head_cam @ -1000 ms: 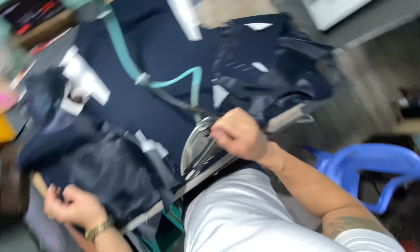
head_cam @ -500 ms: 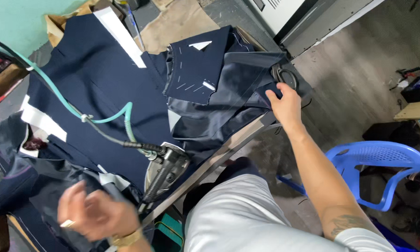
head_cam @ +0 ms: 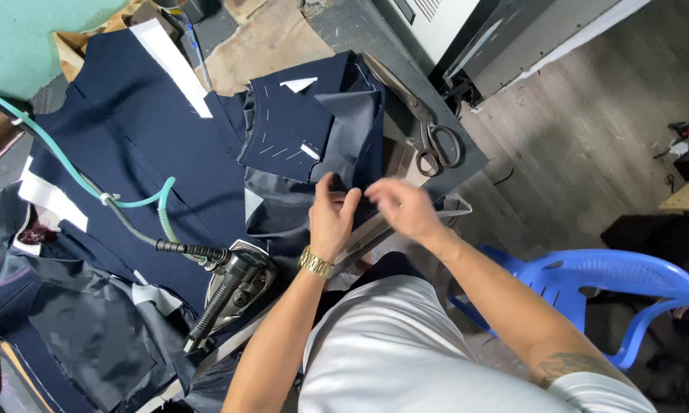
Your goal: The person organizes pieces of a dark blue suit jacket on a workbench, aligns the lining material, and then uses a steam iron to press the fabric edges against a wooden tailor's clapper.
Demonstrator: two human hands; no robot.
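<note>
Together, both hands meet at the near edge of a stack of navy cut fabric pieces (head_cam: 314, 126) on the pressing table (head_cam: 359, 34). The left hand (head_cam: 331, 218), with a gold wristwatch (head_cam: 314, 262) at its wrist, has its fingers closed on the dark lining piece (head_cam: 352, 145) at the stack's lower corner, thumb up against the cloth. The right hand (head_cam: 403, 208) sits just beside it, fingertips curled toward the same edge; its motion blur hides whether they actually pinch the cloth. Just beyond the right fingers lie large tailor's shears (head_cam: 428, 126), blades pointing away. Well to the left of the left hand a steam iron (head_cam: 233, 287) rests on its side, a teal hose (head_cam: 76, 180) trailing across a spread navy jacket panel (head_cam: 130, 145). Behind the right forearm stands a blue plastic chair (head_cam: 604, 279).
</note>
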